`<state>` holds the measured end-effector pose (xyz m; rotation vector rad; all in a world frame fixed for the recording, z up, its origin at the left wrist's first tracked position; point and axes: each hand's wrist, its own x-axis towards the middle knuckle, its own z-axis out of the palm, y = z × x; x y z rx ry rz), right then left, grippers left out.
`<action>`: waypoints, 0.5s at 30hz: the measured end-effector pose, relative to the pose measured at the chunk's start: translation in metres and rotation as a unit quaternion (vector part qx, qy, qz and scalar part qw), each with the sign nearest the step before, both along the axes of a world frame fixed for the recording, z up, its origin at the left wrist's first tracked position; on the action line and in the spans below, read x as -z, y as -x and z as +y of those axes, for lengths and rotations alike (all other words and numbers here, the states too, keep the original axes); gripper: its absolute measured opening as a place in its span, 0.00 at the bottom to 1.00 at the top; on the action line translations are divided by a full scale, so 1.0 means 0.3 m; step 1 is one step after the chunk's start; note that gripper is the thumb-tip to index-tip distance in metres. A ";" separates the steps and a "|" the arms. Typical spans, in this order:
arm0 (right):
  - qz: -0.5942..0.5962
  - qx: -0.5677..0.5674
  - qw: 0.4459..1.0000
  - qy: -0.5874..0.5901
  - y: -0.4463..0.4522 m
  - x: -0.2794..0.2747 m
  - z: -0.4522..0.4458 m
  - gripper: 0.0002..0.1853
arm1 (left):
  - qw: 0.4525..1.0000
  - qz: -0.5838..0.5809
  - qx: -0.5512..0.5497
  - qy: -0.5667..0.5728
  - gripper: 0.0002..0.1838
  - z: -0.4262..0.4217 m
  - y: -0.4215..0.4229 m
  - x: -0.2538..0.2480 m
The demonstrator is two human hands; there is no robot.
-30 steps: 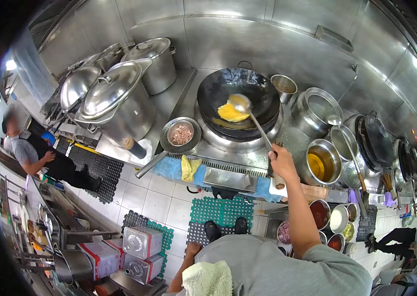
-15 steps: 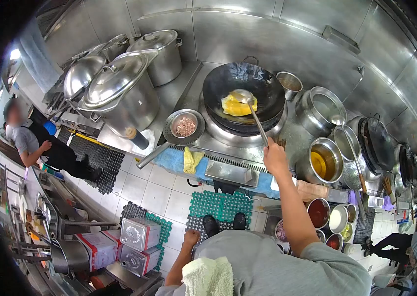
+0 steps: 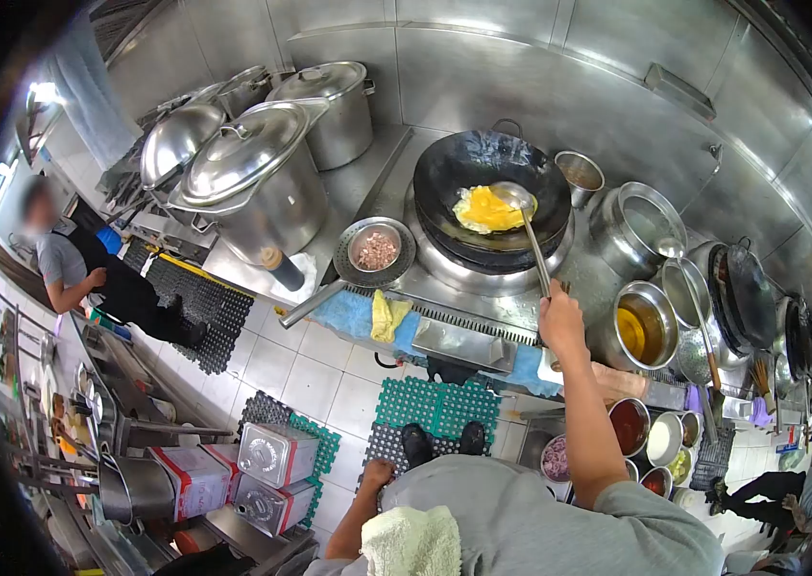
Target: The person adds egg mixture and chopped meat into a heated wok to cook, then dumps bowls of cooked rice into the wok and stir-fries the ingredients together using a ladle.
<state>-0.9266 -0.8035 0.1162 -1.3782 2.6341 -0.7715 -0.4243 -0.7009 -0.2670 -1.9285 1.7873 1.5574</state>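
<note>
My right hand (image 3: 562, 322) is wrapped round the handle of a long metal ladle (image 3: 535, 252). The ladle's bowl rests at the right edge of a yellow egg (image 3: 490, 210), which has pale, frothy borders. That egg lies in a black wok (image 3: 439, 178) seated on the round burner. Down beside my body, my left hand (image 3: 379, 473) hangs in a loose fist, away from the stove, with nothing showing in it.
Left of the wok, a bowl of chopped pinkish meat (image 3: 374, 250) sits in a strainer (image 3: 401, 273). Lidded pots (image 3: 257, 163) stand farther left. To the right are a pot of yellow oil (image 3: 633, 331) and ingredient tubs (image 3: 629, 425). A person (image 3: 89, 264) stands at left.
The ladle's bowl has moved right across the egg, to its right side. More pale, frothy edge shows around the egg. The whole view has shifted slightly; my left hand stays low.
</note>
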 end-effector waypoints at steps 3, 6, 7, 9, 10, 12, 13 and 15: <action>-0.099 -0.049 0.994 0.011 0.036 0.007 -0.014 0.16 | 0.996 0.037 -0.077 -0.004 0.18 -0.003 0.006 -0.022; -0.134 -0.076 0.988 0.011 0.071 0.004 -0.068 0.16 | 0.996 0.053 -0.071 0.001 0.18 0.015 0.012 -0.035; -0.129 -0.082 0.988 0.011 0.068 0.003 -0.090 0.16 | 0.996 0.057 -0.066 -0.004 0.18 0.017 0.006 -0.032; -0.060 -0.042 0.996 0.051 0.040 0.063 -0.121 0.17 | 0.997 0.052 -0.060 -0.002 0.17 0.018 -0.016 0.061; -0.071 -0.030 0.997 0.030 0.006 0.032 -0.119 0.17 | 0.995 0.060 -0.081 -0.017 0.18 0.013 -0.017 0.061; -0.059 -0.034 0.997 0.032 -0.021 0.021 -0.097 0.14 | 0.994 0.059 -0.094 -0.014 0.20 0.018 -0.005 0.022; -0.152 -0.023 0.988 0.010 -0.007 0.017 -0.092 0.14 | 0.995 0.049 -0.084 0.003 0.21 0.025 -0.002 -0.015; -0.335 0.005 0.942 -0.032 -0.006 -0.083 -0.076 0.16 | 0.999 -0.006 -0.004 0.050 0.23 0.046 -0.014 0.008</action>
